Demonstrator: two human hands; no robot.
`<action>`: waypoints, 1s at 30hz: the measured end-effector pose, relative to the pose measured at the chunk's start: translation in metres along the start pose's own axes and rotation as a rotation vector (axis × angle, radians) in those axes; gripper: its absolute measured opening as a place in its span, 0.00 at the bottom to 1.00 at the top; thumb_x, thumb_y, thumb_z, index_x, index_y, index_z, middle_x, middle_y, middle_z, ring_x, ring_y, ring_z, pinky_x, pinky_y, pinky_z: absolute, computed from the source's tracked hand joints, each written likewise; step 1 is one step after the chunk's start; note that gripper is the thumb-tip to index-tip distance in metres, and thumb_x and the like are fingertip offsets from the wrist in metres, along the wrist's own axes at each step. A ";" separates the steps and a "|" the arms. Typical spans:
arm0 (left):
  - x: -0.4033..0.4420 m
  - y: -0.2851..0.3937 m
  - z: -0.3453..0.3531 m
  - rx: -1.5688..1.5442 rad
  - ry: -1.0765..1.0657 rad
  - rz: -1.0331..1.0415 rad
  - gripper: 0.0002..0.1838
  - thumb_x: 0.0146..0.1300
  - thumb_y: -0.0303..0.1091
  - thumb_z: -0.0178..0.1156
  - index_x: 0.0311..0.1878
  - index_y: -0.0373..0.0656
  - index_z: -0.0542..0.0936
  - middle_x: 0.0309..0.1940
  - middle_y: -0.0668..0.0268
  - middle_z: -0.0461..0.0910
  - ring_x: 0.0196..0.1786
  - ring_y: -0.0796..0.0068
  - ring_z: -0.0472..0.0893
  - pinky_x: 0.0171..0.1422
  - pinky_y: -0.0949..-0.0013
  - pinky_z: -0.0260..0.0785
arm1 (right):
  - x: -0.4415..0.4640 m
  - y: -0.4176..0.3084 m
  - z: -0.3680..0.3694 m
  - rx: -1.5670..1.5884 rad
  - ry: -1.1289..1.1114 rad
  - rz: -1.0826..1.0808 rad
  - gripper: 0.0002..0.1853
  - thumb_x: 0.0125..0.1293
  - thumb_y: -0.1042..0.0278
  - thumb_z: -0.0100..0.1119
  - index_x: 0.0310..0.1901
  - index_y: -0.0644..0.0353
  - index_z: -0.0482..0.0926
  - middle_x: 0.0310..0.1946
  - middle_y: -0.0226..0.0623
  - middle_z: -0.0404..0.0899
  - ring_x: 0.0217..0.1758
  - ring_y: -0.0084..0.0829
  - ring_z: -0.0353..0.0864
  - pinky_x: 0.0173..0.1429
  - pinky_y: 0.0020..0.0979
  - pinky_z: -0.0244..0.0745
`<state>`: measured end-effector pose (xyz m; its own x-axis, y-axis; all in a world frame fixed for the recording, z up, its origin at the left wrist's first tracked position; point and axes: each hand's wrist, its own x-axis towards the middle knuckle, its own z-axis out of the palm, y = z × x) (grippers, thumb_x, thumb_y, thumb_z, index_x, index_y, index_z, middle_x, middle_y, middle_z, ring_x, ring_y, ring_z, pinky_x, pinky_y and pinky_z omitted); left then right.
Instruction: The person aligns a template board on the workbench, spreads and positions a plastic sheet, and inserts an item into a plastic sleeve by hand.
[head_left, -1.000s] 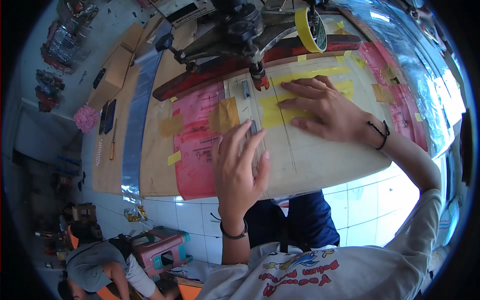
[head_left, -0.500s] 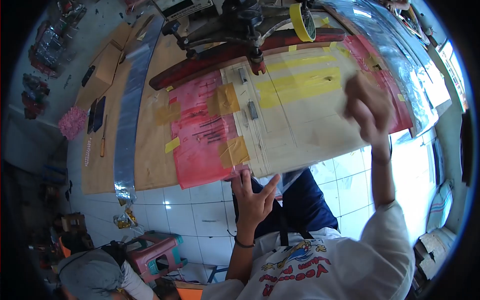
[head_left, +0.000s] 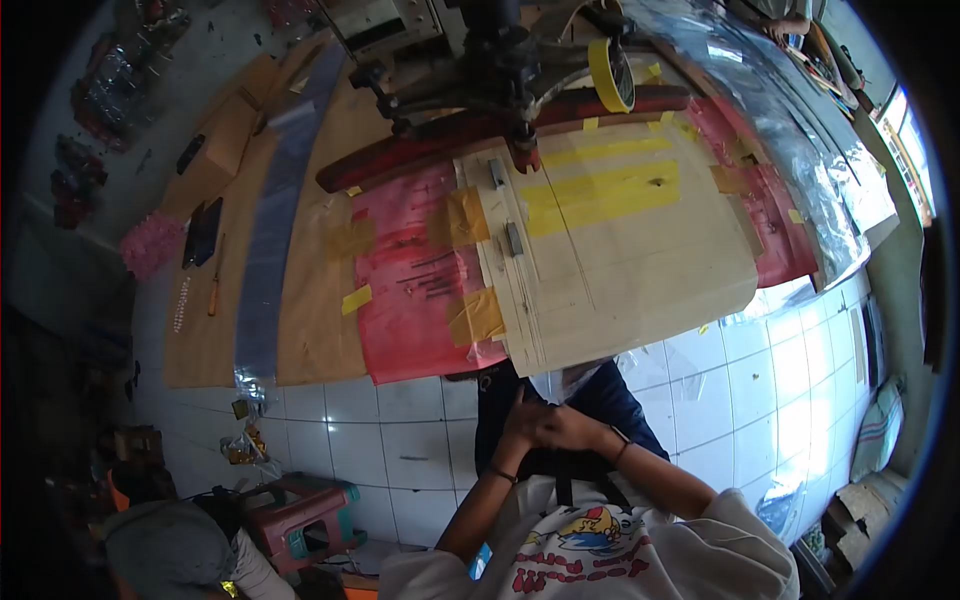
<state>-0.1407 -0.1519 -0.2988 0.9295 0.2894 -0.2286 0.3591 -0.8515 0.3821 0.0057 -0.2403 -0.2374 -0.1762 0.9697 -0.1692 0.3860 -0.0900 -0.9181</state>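
Observation:
My left hand (head_left: 524,424) and my right hand (head_left: 570,430) meet over my lap, below the front edge of the worktable. The fingers of my right hand are curled, and what they hold, if anything, is hidden. My left hand lies against it in shadow, its finger positions unclear. Just beyond both hands, clear plastic (head_left: 560,385) lies over my dark trousers. Above them on the table is a beige board (head_left: 650,270) with yellow tape strips and two small grey metal blocks (head_left: 515,240). Red sheeting (head_left: 410,340), patched with brown tape, lies to its left.
A dark machine head (head_left: 515,80) with a red curved bar (head_left: 430,145) stands across the table's back; a yellow tape roll (head_left: 603,75) hangs on it. A screwdriver (head_left: 214,290) lies at left. Another person in a grey cap (head_left: 165,545) is near a stool (head_left: 300,525).
My right hand has come down from above the board's right side to my lap. My left hand has left the table edge and drawn back to meet it.

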 end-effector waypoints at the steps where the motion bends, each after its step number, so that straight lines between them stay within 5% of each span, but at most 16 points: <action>1: 0.009 0.003 -0.015 -0.013 -0.139 -0.063 0.24 0.62 0.52 0.63 0.59 0.53 0.79 0.57 0.66 0.81 0.66 0.65 0.75 0.82 0.45 0.46 | 0.013 0.008 -0.003 0.082 -0.025 0.064 0.24 0.75 0.51 0.54 0.28 0.65 0.83 0.18 0.40 0.81 0.23 0.34 0.83 0.33 0.36 0.78; 5: 0.028 -0.007 0.003 0.015 -0.283 -0.233 0.30 0.60 0.56 0.63 0.64 0.56 0.78 0.64 0.67 0.78 0.71 0.68 0.72 0.84 0.49 0.44 | 0.043 0.005 -0.032 0.097 -0.232 0.298 0.31 0.76 0.39 0.46 0.31 0.62 0.84 0.20 0.38 0.83 0.29 0.38 0.86 0.44 0.37 0.80; 9: 0.015 0.005 0.000 0.087 -0.259 -0.232 0.29 0.63 0.56 0.60 0.65 0.57 0.77 0.65 0.66 0.78 0.72 0.68 0.71 0.84 0.50 0.42 | 0.037 0.005 -0.029 0.025 -0.275 0.278 0.36 0.77 0.36 0.40 0.30 0.61 0.85 0.21 0.37 0.84 0.33 0.36 0.87 0.49 0.37 0.79; 14: 0.018 0.008 -0.024 0.070 -0.480 -0.231 0.24 0.67 0.54 0.55 0.62 0.58 0.79 0.64 0.65 0.79 0.70 0.67 0.73 0.84 0.50 0.43 | 0.032 0.005 -0.028 0.034 -0.258 0.253 0.36 0.77 0.35 0.41 0.30 0.60 0.86 0.24 0.38 0.86 0.35 0.34 0.87 0.50 0.35 0.79; 30: 0.011 -0.002 0.009 0.010 -0.258 -0.186 0.16 0.65 0.52 0.55 0.48 0.58 0.86 0.49 0.64 0.86 0.63 0.67 0.79 0.80 0.50 0.51 | 0.023 0.011 -0.027 0.137 -0.233 0.271 0.34 0.77 0.38 0.46 0.30 0.64 0.86 0.26 0.36 0.86 0.33 0.29 0.87 0.45 0.31 0.81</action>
<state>-0.1319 -0.1508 -0.3103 0.7954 0.3212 -0.5140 0.5191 -0.7988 0.3040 0.0307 -0.2126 -0.2415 -0.2916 0.8300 -0.4754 0.3253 -0.3813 -0.8653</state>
